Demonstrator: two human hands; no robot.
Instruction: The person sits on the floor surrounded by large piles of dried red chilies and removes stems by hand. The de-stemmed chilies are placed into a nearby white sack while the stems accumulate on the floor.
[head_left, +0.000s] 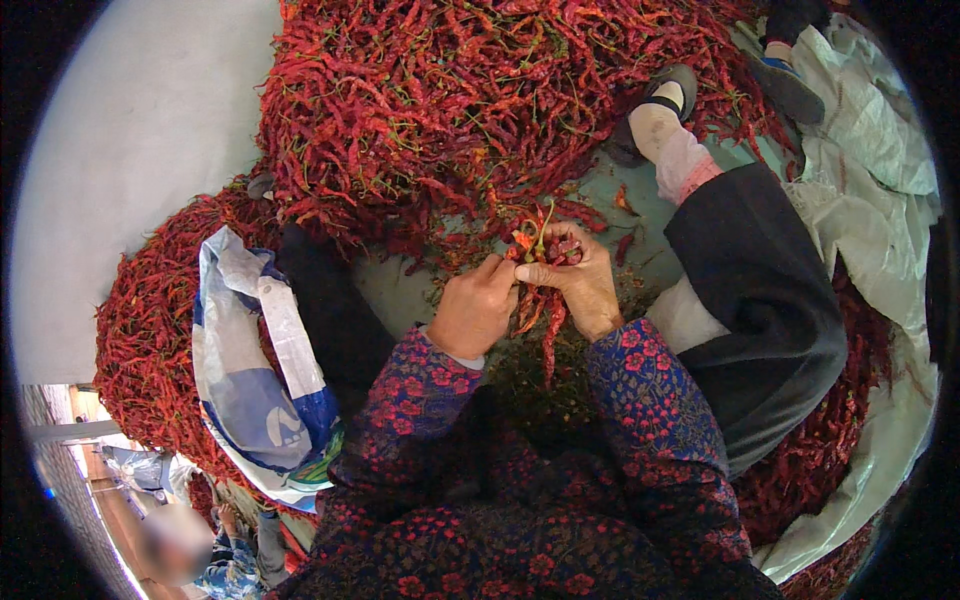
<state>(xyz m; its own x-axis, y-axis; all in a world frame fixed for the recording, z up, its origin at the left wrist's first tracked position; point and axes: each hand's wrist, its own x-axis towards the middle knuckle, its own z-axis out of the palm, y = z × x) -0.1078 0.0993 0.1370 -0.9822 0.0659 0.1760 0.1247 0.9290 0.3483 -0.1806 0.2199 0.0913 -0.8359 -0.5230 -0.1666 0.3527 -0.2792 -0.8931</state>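
Note:
In front of my body, my right hand (574, 274) is closed around a small bunch of dried red chili peppers (553, 322). Some peppers hang below the palm, and green stems (541, 236) stick up above the fingers. My left hand (478, 304) meets the right one at the bunch, thumb and forefinger pinched together near the stems. What lies between those left fingertips is too small to make out. Beyond both hands rises a large heap of dried red chilies (435, 105), many with stems on. Bits of stem and chili debris (544, 397) lie below my hands.
At the left, a printed plastic sack (255, 405) lies against another chili heap (150, 322). A whitish woven sack (847, 195) with chilies (817, 427) spreads at the right. My bent legs flank the work area. Another person (232, 562) sits at lower left; another's shoe (787, 86) shows upper right.

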